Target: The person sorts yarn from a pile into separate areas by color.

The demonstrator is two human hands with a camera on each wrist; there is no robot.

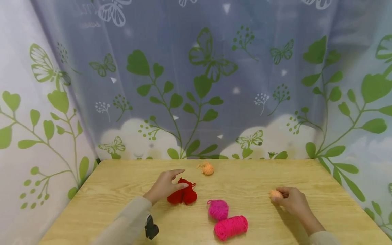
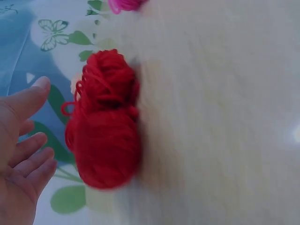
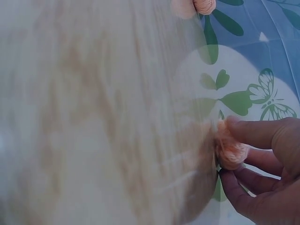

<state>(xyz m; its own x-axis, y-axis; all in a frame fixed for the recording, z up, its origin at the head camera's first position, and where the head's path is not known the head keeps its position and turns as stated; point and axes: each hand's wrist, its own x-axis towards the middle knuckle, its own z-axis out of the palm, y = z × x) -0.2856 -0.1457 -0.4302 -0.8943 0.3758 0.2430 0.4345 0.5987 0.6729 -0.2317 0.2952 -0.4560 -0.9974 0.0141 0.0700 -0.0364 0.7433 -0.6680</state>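
Red yarn (image 1: 182, 195) sits near the middle of a wooden counter (image 1: 122, 177), the person's left hand (image 1: 165, 186) resting against its far side with fingers spread and loose, closed on nothing. Well to the right of the red yarn, the right hand (image 1: 292, 200) pinches a small peach yarn ball (image 1: 275, 194) between thumb and fingertips. Another peach ball (image 1: 207, 168) lies just beyond the red yarn; a magenta ball (image 1: 218, 209) and pink skein (image 1: 230, 227) lie on its near side. The work appears to be at the picking-up stage; the left hand would probably need to close round the red yarn
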